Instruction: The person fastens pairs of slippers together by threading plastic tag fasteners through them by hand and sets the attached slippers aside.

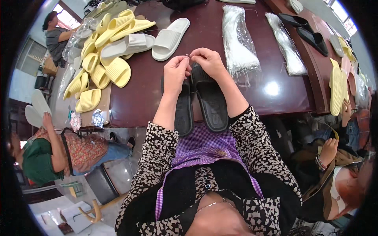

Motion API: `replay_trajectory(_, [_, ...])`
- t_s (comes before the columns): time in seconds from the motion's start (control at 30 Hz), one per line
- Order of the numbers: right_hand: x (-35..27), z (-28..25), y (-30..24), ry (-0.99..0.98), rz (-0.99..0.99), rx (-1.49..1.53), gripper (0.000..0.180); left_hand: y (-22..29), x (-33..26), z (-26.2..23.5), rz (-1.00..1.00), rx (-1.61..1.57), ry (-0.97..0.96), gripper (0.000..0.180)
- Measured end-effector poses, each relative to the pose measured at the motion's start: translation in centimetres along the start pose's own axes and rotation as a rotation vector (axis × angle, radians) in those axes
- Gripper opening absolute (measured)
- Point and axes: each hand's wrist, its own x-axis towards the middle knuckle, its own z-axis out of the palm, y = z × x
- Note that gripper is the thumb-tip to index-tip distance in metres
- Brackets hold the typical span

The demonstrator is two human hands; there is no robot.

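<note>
Head view: at far left, a co-worker holds pale soles up beside the table line.
Yellow slides: heaped loosely on the counter, probably kept as stock within reach.
White slide: lies singly just right of the heap.
Left grip: thumb and fingertips pinched closed above the black toes; anything between them is too small to tell.
Black slides: paired in front of the person, toes pointing away, likely so that both hands can meet over them.
Right grip: likewise pinched closed, meeting the left; again, I cannot tell what is inside.
Clear bags: white-filled, laid beyond the right hand, presumably aside from the work.
Edges: bare surface flanks the black pair, wider toward the right; the heels overhang the near edge toward the purple apron.
</note>
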Motion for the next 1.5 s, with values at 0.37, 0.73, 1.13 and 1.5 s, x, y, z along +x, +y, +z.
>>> replay_trajectory(0.37, [-0.8,0.2,0.0,0.025,0.080,0.078,0.008,0.0,-0.3,0.2,-0.004,-0.114,-0.010,0.013])
replay_trajectory(0.73, [-1.0,0.4,-0.2,0.086,-0.019,-0.094,0.009,0.0,-0.1,0.2,-0.029,-0.090,-0.011,0.010])
replay_trajectory(1.13, [-1.2,0.4,-0.3,0.102,-0.135,-0.246,0.010,-0.3,0.2,0.4,-0.003,-0.075,0.031,0.009])
replay_trajectory(1.5, [-1.3,0.4,-0.6,0.104,-0.147,-0.267,0.009,-0.8,0.3,0.3,0.007,-0.045,0.039,0.009])
